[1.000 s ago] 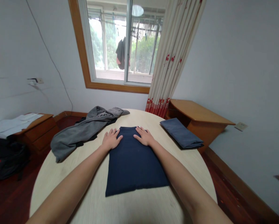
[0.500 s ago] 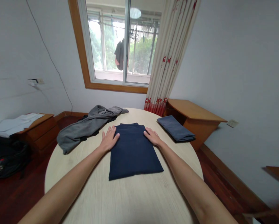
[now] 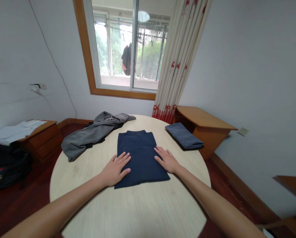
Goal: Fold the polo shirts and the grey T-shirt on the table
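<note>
1. A dark blue, flat piece of clothing made of cloth (image 3: 141, 155) lies in the middle of the round, pale wooden counter (image 3: 135, 211). A short strip that looks like a collar sticks out at its far end.
2. The left hand (image 3: 116, 170) lies flat on the left side of the dark blue clothing, close to the near corner. Its fingers are spread and it pinches nothing.
3. The right hand (image 3: 167, 160) is spread too. Its fingertips touch the right edge of the dark blue clothing, a bit farther away than the left hand.
4. The dark blue clothing looks folded already: its sides are mostly straight and no sleeves poke out. The near edge is a little wavy.
5. On the far right of the counter, a grey-blue cloth bundle (image 3: 184, 136) looks folded as well, into a neat long shape.
6. On the far left, a long, crumpled grey piece of clothing (image 3: 85, 140) lies loose, so it looks not yet folded. Some black cloth (image 3: 89, 145) peeks out from under it.
7. I can read no words or brand names. The black bag (image 3: 11, 163) on the left has a small mark, too tiny to read.
</note>
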A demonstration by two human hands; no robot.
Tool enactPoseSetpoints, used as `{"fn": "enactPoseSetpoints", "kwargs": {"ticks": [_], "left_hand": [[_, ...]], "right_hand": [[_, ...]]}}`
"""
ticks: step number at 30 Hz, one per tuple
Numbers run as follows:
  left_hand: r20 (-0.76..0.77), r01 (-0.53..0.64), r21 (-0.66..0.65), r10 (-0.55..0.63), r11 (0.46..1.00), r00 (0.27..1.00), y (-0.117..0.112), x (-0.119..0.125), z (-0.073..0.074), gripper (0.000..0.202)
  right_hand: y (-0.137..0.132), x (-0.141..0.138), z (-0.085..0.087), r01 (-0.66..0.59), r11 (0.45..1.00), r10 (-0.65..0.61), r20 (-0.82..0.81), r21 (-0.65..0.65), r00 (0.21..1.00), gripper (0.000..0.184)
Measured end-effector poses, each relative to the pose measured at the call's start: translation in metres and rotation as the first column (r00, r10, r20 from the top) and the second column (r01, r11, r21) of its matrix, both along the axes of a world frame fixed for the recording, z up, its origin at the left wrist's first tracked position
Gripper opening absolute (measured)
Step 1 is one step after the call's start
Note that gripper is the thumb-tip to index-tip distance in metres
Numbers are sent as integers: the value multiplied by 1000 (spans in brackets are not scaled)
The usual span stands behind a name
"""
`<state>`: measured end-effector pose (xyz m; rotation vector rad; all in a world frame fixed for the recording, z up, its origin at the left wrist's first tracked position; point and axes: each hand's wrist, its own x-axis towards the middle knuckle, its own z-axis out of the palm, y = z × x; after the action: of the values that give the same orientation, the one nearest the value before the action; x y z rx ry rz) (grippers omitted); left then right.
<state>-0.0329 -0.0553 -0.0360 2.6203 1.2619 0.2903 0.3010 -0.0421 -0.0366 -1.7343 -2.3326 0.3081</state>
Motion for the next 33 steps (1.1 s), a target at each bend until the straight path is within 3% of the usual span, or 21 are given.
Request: {"fn": "enactPoseSetpoints", "kwargs": {"ticks": [2,5,9,13,16,20,23,26,29,31,33], "left_hand": [[32,-41,-43,43,998,999,11,-19,4,59],[137,17,-49,-10,999,990,26,-41,6,51],[221,159,-4,-154,987,963,28,-58,2,49],[188,260,-34,-249,965,950,18,-54,2,56],[159,251,-32,-243,967,957,21,-46,3,54],[164,239,53,-244,970,956,32,-42,-1,46],[207,246,86,-259,966,943,29,-46,-1,47],[276,264,67,-272,962,922,13,-53,11,45],[350,290,-33,-261,956,900,4,-58,38,41],[426,237,-121,-166,964,889,11,-56,59,37],[536,119,-190,1,974,844,28,-48,74,40]], "right_hand": [[11,17,-3,28,999,-28,-15,14,999,59],[24,32,-10,12,997,-5,-98,73,995,53],[22,45,-18,-167,973,208,-287,158,935,52],[10,52,-14,-319,944,328,-358,87,874,55],[7,49,-9,-358,933,349,-352,41,868,53],[8,40,-7,-314,942,331,-490,119,807,26],[0,35,-3,-254,948,319,-571,193,757,26],[-16,34,12,-265,943,332,-556,200,762,24],[-22,33,39,-362,915,397,-551,176,735,25],[-11,28,58,-368,916,389,-590,163,707,30],[11,17,69,-268,953,292,-673,143,680,36]]}}
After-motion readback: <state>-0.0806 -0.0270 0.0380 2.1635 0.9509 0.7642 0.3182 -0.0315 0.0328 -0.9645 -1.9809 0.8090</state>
